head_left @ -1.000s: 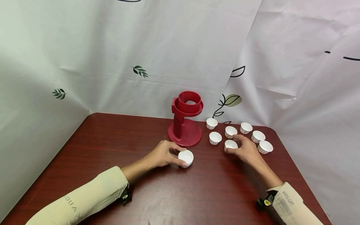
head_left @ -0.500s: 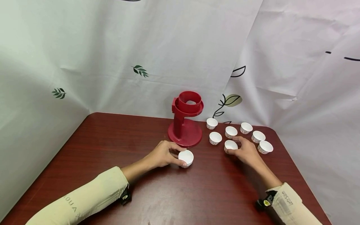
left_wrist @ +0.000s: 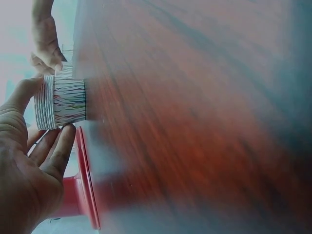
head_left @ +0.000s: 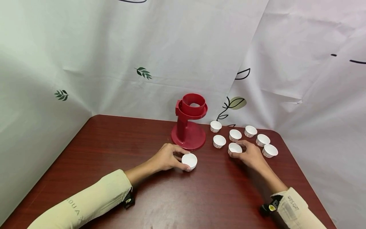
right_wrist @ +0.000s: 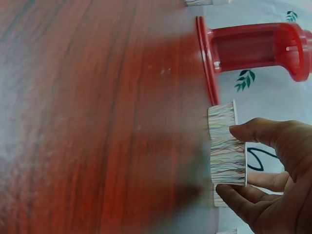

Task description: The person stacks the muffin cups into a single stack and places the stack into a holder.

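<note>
With thumb and fingers on opposite sides, my left hand [head_left: 168, 158] grips a small nested stack of white paper cups [head_left: 189, 161] at the middle of the table. Several layered rims show on that stack [left_wrist: 61, 103] in the left wrist view, along with a colored streak pattern on its side. Over to the right, my right hand [head_left: 251, 154] pinches one white paper cup [head_left: 234, 147] between thumb and fingers. The right wrist view has that streaked cup [right_wrist: 227, 163] standing upright on the table, its rim by the thumb.
A red stand with a ring-shaped holder [head_left: 188, 127] stands at the back, just beyond my left hand. Several more paper cups, such as one cup [head_left: 219, 141] and another cup [head_left: 270, 151], surround my right hand. A white patterned curtain [head_left: 160, 57] hangs behind the brown table [head_left: 183, 203].
</note>
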The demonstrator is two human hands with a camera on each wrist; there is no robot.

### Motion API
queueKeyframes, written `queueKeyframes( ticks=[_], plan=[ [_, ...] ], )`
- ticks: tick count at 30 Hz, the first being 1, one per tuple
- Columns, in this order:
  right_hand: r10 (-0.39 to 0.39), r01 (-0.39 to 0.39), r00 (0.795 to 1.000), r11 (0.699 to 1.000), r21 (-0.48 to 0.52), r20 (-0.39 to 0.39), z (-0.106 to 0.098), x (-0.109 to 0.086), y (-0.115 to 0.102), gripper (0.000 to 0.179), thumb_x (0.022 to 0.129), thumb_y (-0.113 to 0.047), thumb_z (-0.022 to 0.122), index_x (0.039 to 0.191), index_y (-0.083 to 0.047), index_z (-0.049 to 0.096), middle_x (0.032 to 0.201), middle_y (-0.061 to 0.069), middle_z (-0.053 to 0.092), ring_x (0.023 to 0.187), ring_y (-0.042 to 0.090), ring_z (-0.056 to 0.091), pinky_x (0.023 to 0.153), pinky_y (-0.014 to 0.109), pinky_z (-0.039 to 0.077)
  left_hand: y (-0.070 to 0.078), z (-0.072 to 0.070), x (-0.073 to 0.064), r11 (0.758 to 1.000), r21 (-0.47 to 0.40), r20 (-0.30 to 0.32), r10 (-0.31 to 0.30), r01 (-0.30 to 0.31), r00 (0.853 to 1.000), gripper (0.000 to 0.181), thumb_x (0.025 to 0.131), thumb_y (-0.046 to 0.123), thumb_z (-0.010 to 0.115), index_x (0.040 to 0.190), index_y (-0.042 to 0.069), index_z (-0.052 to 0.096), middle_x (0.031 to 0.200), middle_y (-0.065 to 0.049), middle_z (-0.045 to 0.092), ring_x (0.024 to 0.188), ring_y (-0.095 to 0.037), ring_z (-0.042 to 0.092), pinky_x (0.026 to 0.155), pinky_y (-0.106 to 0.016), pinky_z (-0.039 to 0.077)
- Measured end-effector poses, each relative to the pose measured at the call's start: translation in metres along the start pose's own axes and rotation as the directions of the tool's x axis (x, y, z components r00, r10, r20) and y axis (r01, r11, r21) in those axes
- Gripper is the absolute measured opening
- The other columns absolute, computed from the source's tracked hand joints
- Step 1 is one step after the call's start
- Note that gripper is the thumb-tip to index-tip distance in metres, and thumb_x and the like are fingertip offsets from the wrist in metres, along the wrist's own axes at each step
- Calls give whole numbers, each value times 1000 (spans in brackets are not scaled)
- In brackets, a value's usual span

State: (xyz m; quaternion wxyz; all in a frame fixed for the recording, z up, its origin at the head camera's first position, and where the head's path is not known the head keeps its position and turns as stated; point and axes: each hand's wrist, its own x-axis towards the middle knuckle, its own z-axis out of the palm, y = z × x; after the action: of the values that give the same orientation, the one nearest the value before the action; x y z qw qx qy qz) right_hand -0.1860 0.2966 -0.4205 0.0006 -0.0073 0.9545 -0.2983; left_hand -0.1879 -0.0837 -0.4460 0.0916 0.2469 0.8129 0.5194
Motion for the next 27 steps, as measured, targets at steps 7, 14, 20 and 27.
queueKeyframes(
  ticks=[7,14,20,27],
  plan=[
    [-14,14,1000,999,48,-18,-2,-2,-7,71,90,-36,93,147,0,70,131,22,81,114,32,74,95,37,56,1,0,0,1000,-10,13,-7,7,1000,55,72,21,109,122,9,87,115,-5,88,92,-12,86,81,-19,70],
    [-39,40,999,994,104,-11,-5,-3,-17,71,91,-34,94,148,-1,69,128,19,83,112,25,77,89,24,58,1,0,0,1000,-19,14,-6,7,1000,54,72,20,109,120,10,87,113,-3,88,92,-12,86,82,-19,70],
    [-74,76,997,988,134,-18,-7,-6,-28,71,90,-33,95,148,0,69,127,20,82,110,24,80,82,14,58,2,0,0,1000,-12,14,9,-9,1000,54,72,19,109,121,9,87,114,-4,88,93,-12,86,83,-20,70],
    [-99,100,995,980,172,-12,-7,-8,-43,71,90,-33,95,147,0,69,127,20,82,113,28,82,84,13,59,1,1,-1,1000,-23,17,-1,1,1000,55,72,18,108,122,8,86,114,-5,87,94,-14,86,84,-22,71]
  ],
)
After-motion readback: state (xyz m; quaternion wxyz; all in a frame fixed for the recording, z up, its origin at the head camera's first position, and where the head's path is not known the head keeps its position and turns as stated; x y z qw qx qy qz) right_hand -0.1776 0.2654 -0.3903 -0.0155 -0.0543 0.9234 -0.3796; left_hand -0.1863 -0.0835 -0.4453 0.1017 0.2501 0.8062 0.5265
